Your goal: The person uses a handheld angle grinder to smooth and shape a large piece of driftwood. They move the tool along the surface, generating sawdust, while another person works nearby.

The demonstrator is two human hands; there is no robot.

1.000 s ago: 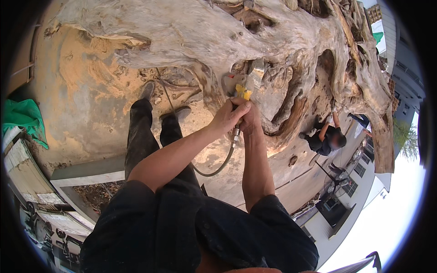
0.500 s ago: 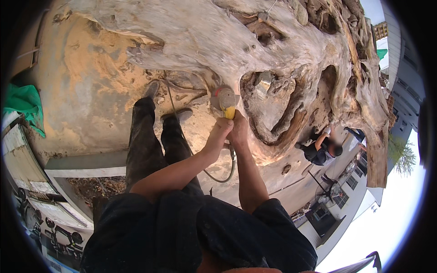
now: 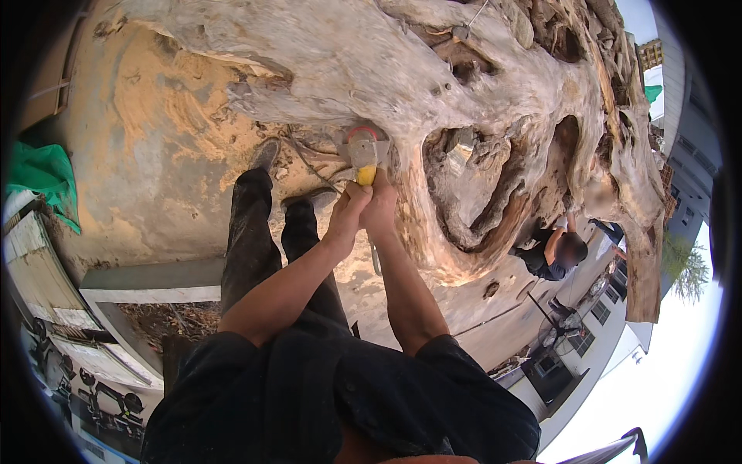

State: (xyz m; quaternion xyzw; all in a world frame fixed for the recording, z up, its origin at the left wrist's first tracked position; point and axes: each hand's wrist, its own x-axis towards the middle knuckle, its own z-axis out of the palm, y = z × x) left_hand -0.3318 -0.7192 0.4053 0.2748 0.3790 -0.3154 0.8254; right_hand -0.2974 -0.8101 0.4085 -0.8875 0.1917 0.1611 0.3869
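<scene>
Both my hands are closed round the yellow grip of an angle grinder (image 3: 365, 147), which has a grey head and a round disc edged in red. My left hand (image 3: 350, 210) wraps its near end, and my right hand (image 3: 379, 203) is pressed against the left from the other side. The disc lies against or very near the underside edge of a huge pale driftwood-like root (image 3: 325, 69); whether it touches I cannot tell. A hose hangs below my hands, partly hidden by my forearms.
Sawdust covers the floor (image 3: 147, 147) around my feet. Large hollows pierce the root to the right. Another person (image 3: 553, 251) crouches beside it farther right. A floor fan (image 3: 550, 329) stands behind them. Green cloth (image 3: 46, 174) and a low ledge (image 3: 154, 282) lie left.
My hands and the grinder have moved left and slightly away from me, off the rim of the large hollow to the root's lower edge. The view has shifted slightly.
</scene>
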